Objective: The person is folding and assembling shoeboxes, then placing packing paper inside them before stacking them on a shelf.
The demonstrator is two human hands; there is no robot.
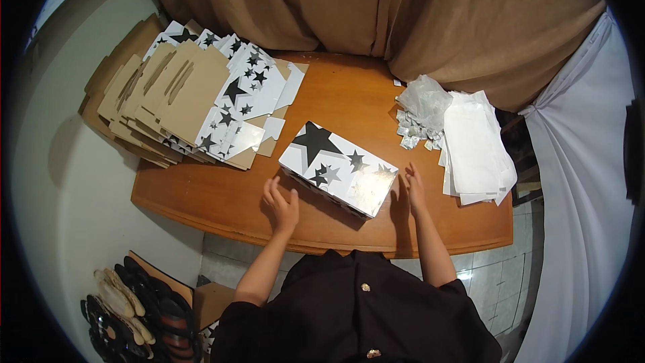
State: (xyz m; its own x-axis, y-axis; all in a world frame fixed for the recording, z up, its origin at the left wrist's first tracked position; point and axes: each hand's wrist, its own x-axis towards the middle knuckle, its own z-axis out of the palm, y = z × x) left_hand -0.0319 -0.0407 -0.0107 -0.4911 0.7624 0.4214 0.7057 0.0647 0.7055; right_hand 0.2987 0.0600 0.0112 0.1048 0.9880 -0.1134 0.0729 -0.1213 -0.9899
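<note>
A closed white box (339, 169) with black and grey stars sits near the middle of a brown wooden desk (349, 91), a little toward the front edge. It lies askew, its left end farther back than its right, and light glares off the top near the right end.

A person in a dark top (336, 309) with gold buttons is at the front edge, seen from above. The two hands are apart, empty, with fingers loosely spread: the left hand (282, 207) is near the box's left end, over the desk's front part, and the right hand (415, 191) is just beside its right end (whether a fingertip brushes the cardboard, I cannot tell).

Along the desk's left edge, reaching to the back left corner, lies a leaning pile of flattened cartons (191, 87), some showing plain brown, others the star print. Near the right edge lies a stack of white sheets (478, 151), with a clear plastic bag (424, 101) and small silvery packets (408, 129) beside it. A brown curtain (322, 7) hangs behind the back edge. Shoes (121, 292) stand below the front left corner.
</note>
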